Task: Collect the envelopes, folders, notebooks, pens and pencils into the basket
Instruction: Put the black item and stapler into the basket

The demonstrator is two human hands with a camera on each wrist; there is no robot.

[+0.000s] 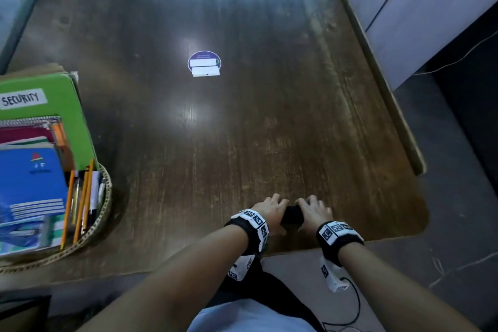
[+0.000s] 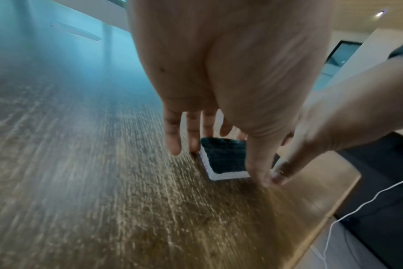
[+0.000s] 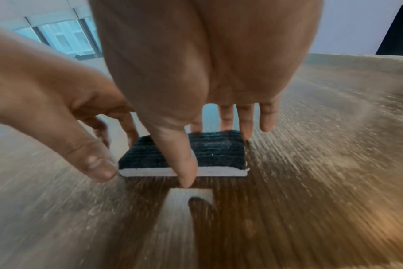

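A small black block (image 1: 292,217) with a white base lies on the wooden table (image 1: 242,129) close to its front edge. My left hand (image 1: 270,210) and right hand (image 1: 315,209) both arch over it. In the left wrist view the fingers (image 2: 173,138) reach down behind the block (image 2: 223,154) and the thumb sits at its near corner. In the right wrist view the thumb (image 3: 186,167) presses against the block's (image 3: 216,151) near white edge, with the fingers behind it. A woven basket (image 1: 106,197) at the left holds a green folder (image 1: 62,108), notebooks (image 1: 32,178) and pencils (image 1: 82,197).
A round blue and white sticker (image 1: 204,63) marks the table's middle. A raised wooden strip (image 1: 377,75) runs along the right edge. Beyond it are a pale cabinet (image 1: 431,8) and a dark floor with a thin cable (image 1: 355,304).
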